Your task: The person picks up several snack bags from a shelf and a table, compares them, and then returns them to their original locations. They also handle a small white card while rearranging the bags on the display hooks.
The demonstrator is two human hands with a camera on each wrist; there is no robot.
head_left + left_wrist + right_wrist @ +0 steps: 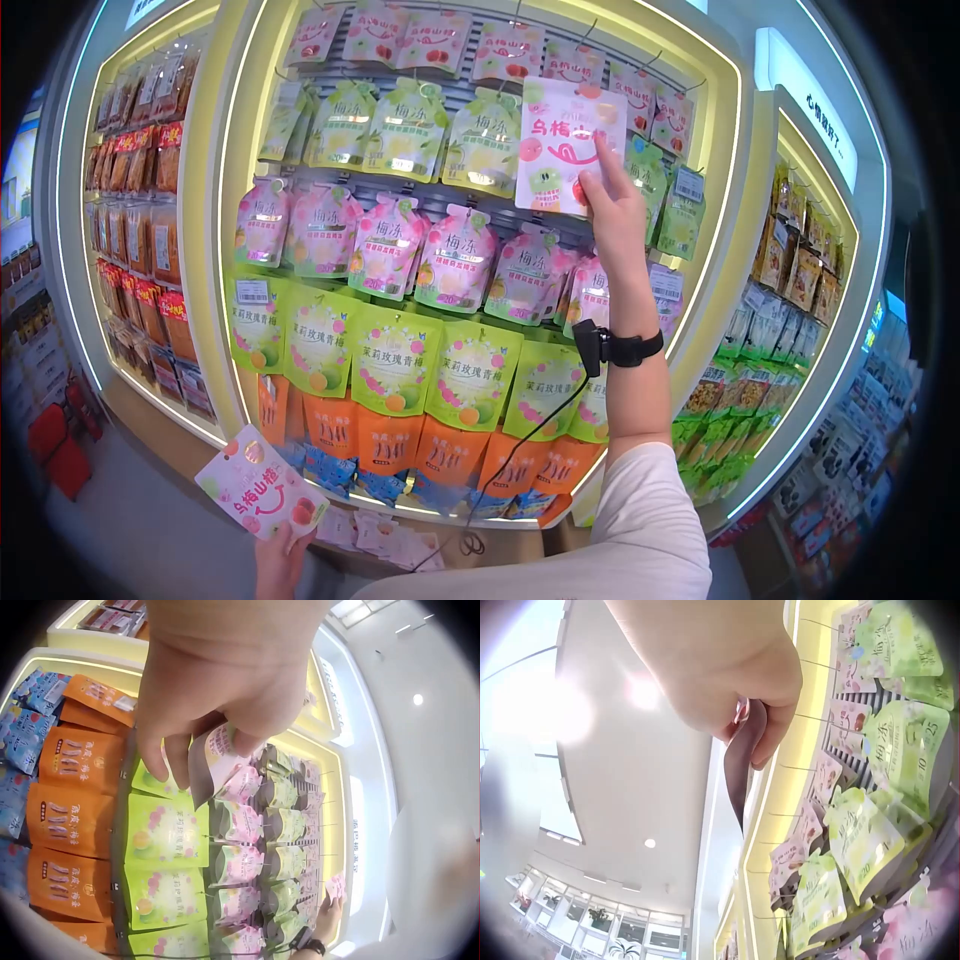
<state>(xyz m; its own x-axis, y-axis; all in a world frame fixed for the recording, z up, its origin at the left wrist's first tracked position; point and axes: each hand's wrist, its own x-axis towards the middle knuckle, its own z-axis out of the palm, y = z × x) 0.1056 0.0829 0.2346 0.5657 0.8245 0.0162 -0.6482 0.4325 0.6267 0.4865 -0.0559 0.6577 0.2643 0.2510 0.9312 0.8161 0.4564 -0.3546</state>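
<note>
My right hand (615, 205) is raised toward the upper rows of a snack display, pinching a white-and-pink snack pouch (560, 130) by its lower right edge. The pouch's printed front shows in the head view; from the right wrist it appears nearly edge-on, its dark side (740, 761) hanging below the fingers. Down at the lower left, my left hand (278, 560) grips a matching pink snack pouch (250, 490) by its bottom edge, tilted, with its front upward. In the left wrist view that pouch (217, 759) sits between thumb and fingers, overlapping the green bags.
Similar pink pouches (508, 52) hang on hooks along the top. Below come green spouted pouches (410, 130), pink spouted pouches (455, 255), green bags (390, 355) and orange bags (385, 435). Small pale packets (385, 537) lie beneath. A black cable (515, 450) runs from the right wrist.
</note>
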